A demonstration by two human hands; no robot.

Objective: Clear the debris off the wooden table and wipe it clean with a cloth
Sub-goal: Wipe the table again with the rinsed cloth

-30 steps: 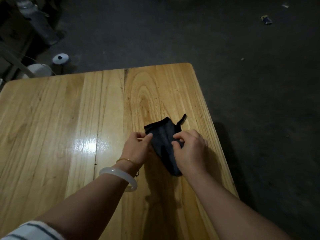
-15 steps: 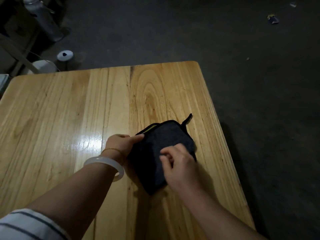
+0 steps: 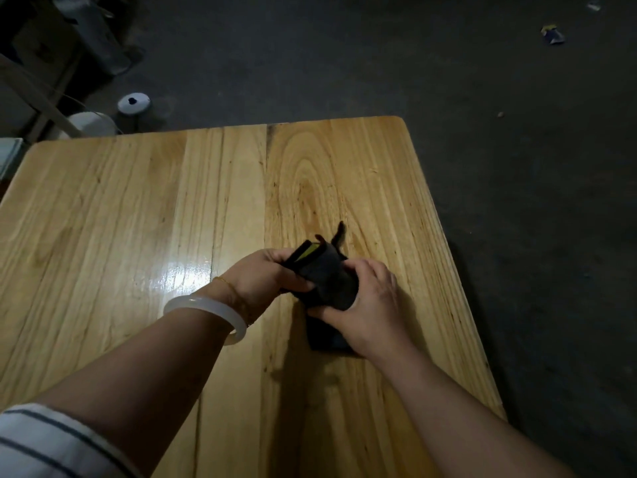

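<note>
The dark floor (image 3: 517, 167) fills the top and right of the frame. The wooden bench (image 3: 103, 219) takes up the middle and the lower left, its varnish throwing back a bright glare left of centre. No debris shows on its boards, so the clearing part of the task looks done.

Both forearms come in from the bottom edge and meet right of centre. The left hand (image 3: 262, 277) grips the cloth (image 3: 327, 277) from the left with curled fingers, thumb over the front. The right hand (image 3: 372, 301) wraps round it from the right and below.

Half a second ago the cloth lay spread flat on the bench under both hands. Now it is bunched into a tight, thick bundle between them. A yellow-green inner face shows at the top, and a small loop sticks up behind. A dark patch lies under the right wrist, and I cannot tell if it is a trailing end of the cloth or shadow. Folding it this way probably makes a pad for wiping, so the wipe itself seems still to come.

A pale bangle (image 3: 206, 313) circles the left wrist, with a thin gold bracelet (image 3: 227, 286) just beyond it. A striped sleeve (image 3: 44, 443) sits at the lower left corner.

On the floor, a white spool (image 3: 133, 102) lies at upper left and a scrap of wrapper (image 3: 552, 34) at upper right.
</note>
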